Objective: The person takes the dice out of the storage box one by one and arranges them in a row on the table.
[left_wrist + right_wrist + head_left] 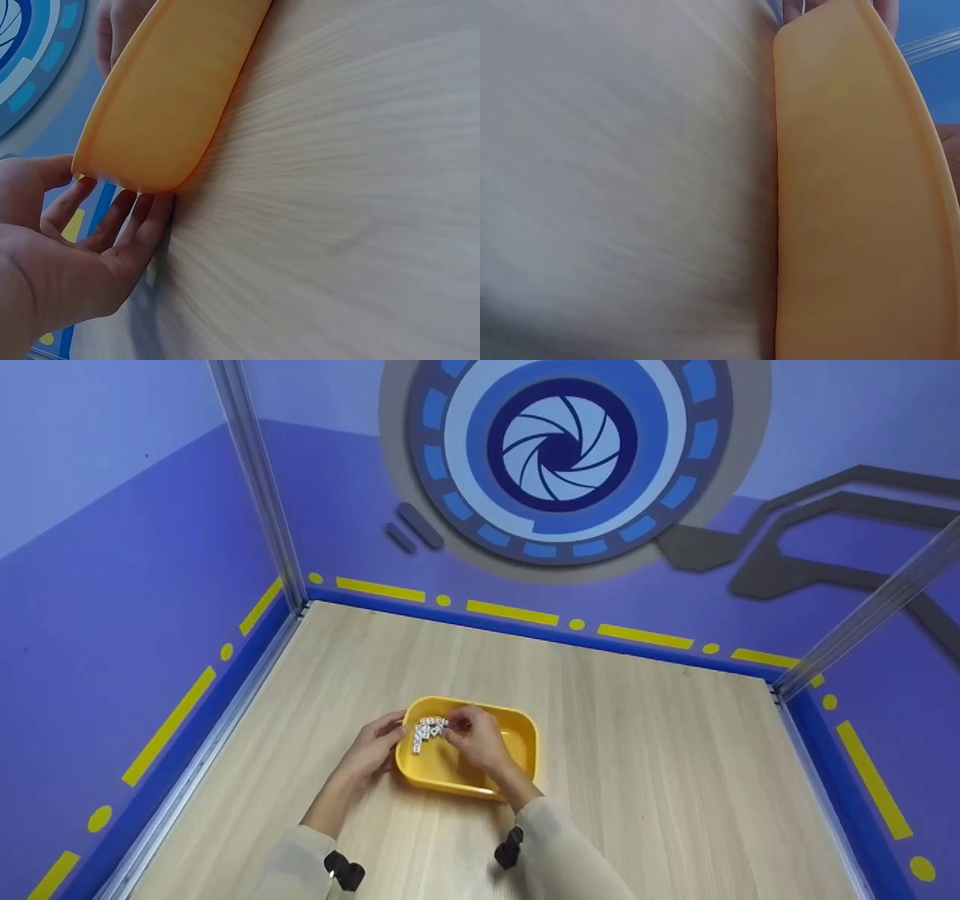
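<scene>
A yellow plastic bin (536, 742) stands on the table, with several small white dice (427, 729) lying in its far left corner, some with red dots and some with black. My left hand (376, 744) grips the bin's left end; in the left wrist view its thumb lies at the rim (96, 135) and its fingers press on the outer wall. Reaching into the bin, my right hand (480, 739) has thumb and fingertips pinched together at the right end of the dice, on a die (447, 723) largely hidden by the fingers. The right wrist view shows mostly the bin's outer side (855, 195).
The bin rests on a light wood-grain table (645, 750). Blue panels (337, 510) with yellow dashes enclose its back and sides, and metal posts (259, 480) stand at the corners. Black wrist straps (345, 871) sit over both pale sleeves.
</scene>
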{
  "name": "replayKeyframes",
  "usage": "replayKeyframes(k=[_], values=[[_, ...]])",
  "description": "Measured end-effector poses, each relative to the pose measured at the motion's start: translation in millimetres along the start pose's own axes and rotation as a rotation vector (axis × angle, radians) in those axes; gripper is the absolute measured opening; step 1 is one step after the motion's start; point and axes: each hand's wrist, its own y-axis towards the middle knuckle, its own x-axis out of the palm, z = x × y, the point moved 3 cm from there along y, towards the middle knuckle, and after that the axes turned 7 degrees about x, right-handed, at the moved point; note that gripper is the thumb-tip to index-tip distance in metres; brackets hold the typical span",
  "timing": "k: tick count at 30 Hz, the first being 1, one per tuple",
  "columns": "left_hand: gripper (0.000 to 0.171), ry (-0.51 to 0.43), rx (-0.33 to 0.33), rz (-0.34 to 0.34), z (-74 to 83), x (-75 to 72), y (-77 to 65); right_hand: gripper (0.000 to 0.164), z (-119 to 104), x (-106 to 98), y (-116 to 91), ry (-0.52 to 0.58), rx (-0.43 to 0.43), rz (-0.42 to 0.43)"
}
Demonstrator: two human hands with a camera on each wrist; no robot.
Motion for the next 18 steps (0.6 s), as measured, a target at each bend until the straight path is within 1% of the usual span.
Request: replayKeyframes(k=[2, 4, 8, 11, 15, 18], values=[[0.044, -0.016, 0.003, 0.006, -1.5, -0.1, -0.4, 0.021, 1.0, 4.6, 1.5, -0.047, -0.011, 0.0], [0.044, 0.001, 0.018, 0.012, -1.4, -1.0, -1.3, 0.019, 2.4, 8.0, 2.5, -0.082, -0.015, -0.006], [0.044, 0.01, 0.042, 0.016, -0.2, -0.6, -1.3, 0.017, 5.3, 9.6, 4.0, -0.116, -0.01, -0.022], [0.044, 0.0, 0.033, 0.02, -1.4, 1.2, 0.0, 0.017, 7.9, 8.3, 4.1, -0.14, 0.004, -0.03], [0.044, 0.021, 0.018, 0.039, -2.6, 1.8, 0.5, 0.015, 10.0, 8.2, 3.0, -0.172, 0.014, -0.046], [0.044, 0.039, 0.026, 0.042, -2.5, 1.6, -0.6, 0.014, 9.9, 8.7, 2.7, -0.175, 0.008, -0.053]])
